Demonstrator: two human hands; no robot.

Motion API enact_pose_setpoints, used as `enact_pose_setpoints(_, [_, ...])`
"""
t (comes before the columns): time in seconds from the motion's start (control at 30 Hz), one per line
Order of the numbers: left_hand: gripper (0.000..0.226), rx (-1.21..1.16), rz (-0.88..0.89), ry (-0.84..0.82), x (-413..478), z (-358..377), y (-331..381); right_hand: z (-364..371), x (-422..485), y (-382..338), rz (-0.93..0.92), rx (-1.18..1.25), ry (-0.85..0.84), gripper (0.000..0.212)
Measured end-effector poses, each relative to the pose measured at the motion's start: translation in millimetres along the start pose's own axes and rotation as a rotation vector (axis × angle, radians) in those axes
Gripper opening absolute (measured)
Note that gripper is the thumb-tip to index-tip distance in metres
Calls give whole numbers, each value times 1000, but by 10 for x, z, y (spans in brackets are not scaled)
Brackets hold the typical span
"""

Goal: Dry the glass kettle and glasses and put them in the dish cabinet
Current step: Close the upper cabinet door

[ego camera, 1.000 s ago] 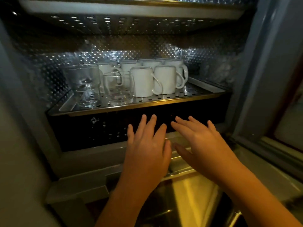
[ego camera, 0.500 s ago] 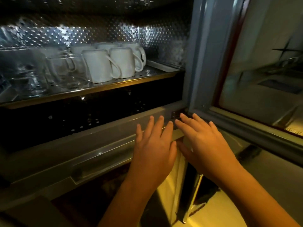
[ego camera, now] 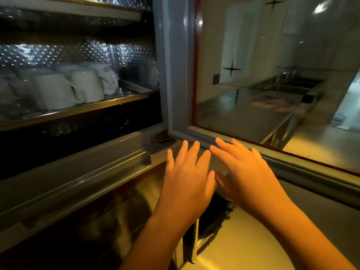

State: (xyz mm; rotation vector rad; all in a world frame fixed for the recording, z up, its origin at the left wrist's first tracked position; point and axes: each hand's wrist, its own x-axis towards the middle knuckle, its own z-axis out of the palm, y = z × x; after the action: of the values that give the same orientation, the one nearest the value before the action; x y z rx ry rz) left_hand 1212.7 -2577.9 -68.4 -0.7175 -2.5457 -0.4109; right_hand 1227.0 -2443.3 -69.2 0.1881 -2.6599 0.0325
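The dish cabinet [ego camera: 97, 152] stands open in front of me. Several white mugs [ego camera: 85, 88] sit blurred on its perforated metal shelf [ego camera: 109, 101]. The glasses at the shelf's left are cut off by the frame edge and too blurred to make out. My left hand [ego camera: 187, 176] and my right hand [ego camera: 245, 172] are side by side below the shelf, near the door's lower hinge corner, fingers straight and spread, holding nothing. The fingertips of my right hand lie close to the door's bottom frame.
The cabinet's glass door [ego camera: 272, 75] is swung open on the right, its pane reflecting a steel counter and sink. Its grey frame [ego camera: 175, 65] rises beside the shelf. A hinge [ego camera: 161, 138] sits at the corner. A yellow-lit steel surface [ego camera: 233, 240] lies below.
My view has swung right, so the shelf and mugs slid left and the glass door fills the right side. Both hands stayed flat and empty, drifting right toward the hinge corner.
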Motion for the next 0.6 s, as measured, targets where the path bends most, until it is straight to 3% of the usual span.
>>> enact_pose_setpoints(0.23, [50, -56, 58, -112, -1, 114, 497, -182, -415, 383, 58, -35, 85, 61])
enact_pose_setpoints(0.6, [39, -118, 368, 66, -12, 371, 1294, -463, -1120, 1007, 272, -145, 72, 53])
